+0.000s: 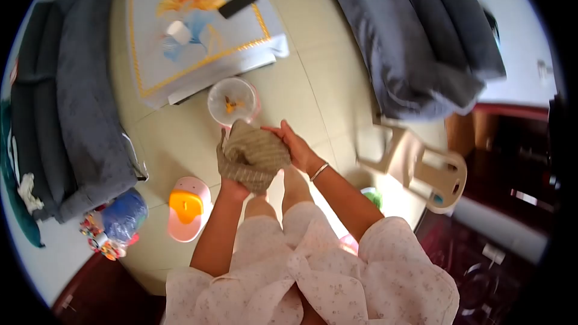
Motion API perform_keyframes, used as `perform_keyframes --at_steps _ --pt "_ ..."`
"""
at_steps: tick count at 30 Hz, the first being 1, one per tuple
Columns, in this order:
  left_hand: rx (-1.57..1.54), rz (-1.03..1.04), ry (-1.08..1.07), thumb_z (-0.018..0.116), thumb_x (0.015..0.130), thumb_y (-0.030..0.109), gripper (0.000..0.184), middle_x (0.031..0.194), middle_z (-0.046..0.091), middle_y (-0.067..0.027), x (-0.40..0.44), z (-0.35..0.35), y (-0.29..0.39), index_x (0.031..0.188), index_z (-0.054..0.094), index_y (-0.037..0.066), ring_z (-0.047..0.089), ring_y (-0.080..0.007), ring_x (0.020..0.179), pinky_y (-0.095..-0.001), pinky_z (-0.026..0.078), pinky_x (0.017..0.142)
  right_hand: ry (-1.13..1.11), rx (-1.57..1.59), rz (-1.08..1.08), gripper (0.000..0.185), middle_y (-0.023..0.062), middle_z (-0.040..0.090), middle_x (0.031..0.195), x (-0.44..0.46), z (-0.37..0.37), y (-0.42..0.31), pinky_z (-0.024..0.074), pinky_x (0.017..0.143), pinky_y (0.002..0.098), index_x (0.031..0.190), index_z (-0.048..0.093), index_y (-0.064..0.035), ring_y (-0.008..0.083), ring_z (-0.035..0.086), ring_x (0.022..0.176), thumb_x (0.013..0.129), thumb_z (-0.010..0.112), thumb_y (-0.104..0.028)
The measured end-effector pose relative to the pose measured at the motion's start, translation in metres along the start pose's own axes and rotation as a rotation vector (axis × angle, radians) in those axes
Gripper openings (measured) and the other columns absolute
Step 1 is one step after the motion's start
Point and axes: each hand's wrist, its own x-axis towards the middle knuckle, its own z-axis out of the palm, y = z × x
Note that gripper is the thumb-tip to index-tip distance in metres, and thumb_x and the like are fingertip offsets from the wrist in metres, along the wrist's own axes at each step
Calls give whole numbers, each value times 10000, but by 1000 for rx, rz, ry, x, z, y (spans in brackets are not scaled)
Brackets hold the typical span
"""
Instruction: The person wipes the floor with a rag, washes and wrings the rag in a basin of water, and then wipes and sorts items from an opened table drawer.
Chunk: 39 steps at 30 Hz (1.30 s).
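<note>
Striped olive cloth [260,147], held over a tiled floor [301,90] near a round waste bin [239,88] | right hand [295,147] grasps its side | left hand [233,188] beneath, fingers hidden, grip impossible to tell

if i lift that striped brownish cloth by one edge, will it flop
The cloth would probably flop, since it bunches in folds between the left hand and the right hand. It seems unlikely to roll, given its uneven, crumpled shape.

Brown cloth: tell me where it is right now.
The brown cloth is near the middle of the head view, held between the left hand and the right hand, just below the round bin in the picture.
</note>
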Motion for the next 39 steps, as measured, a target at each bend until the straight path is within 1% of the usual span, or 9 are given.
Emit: perform_keyframes --at_steps 4,8,14,17,22,25,26,30,39 --pt "154 -184 -39 405 972 501 560 1293 545 -110 -4 2 -23 1318 491 69 536 -270 1167 -431 468 981 161 86 -262 425 84 617 1185 -69 2 23 494 930 309 1292 525 -9 158 595 1073 987 525 -304" --pt "422 -254 -115 472 975 409 497 1283 553 -136 -9 -20 -72 1301 501 35 544 -269 1162 -424 475 979 459 359 -446 254 20 653 1008 -115 -38 75 487 824 237 1165 601 -20 89 590 902 936 593 -130" --pt "933 -485 -25 520 973 300 412 1277 559 -117 -1 -74 -149 1259 532 3 531 -250 1183 -405 457 1005 635 614 -665 194 10 643 966 -204 -84 133 499 803 250 1100 602 -37 89 592 886 960 576 -169" --pt "964 -591 5 528 972 263 413 1305 546 -107 -12 -85 -193 1297 503 11 522 -241 1199 -402 432 1031 721 675 -732 206 0 632 958 -245 -113 176 489 808 243 1086 604 -41 81 580 891 965 578 -206" --pt "885 -759 -56 327 1019 375 499 1407 469 -140 -25 -132 -279 1331 460 8 423 -278 1311 -453 261 1140 841 838 -819 215 -25 617 923 -324 -175 263 461 769 214 1052 622 -69 59 555 847 967 577 -262" --pt "838 -889 -147 375 1008 379 515 1363 512 -151 -49 -135 -356 1350 444 -1 485 -297 1259 -472 341 1088 938 858 -834 181 -21 611 903 -386 -209 311 487 778 233 1047 609 -62 69 578 852 982 547 -219" --pt "1024 -788 -118 461 990 324 442 1276 568 -128 -58 -146 -386 1285 499 -4 530 -256 1197 -429 399 1037 1158 710 -825 192 -18 606 863 -408 -215 319 492 739 230 1030 613 -61 71 580 812 989 533 -230" --pt "1608 -595 -185 698 835 114 345 1078 618 -41 -84 -170 -495 1142 566 29 573 -143 988 -294 444 909 1034 927 -789 200 0 619 863 -472 -259 377 493 699 219 1000 608 -68 75 583 776 988 539 -255" --pt "1970 -277 -376 509 889 121 257 950 579 -24 14 -282 -625 1117 573 22 535 -115 814 -256 454 723 1290 1039 -974 176 -33 597 840 -511 -392 433 473 661 213 1005 614 -92 53 555 760 984 552 -255"
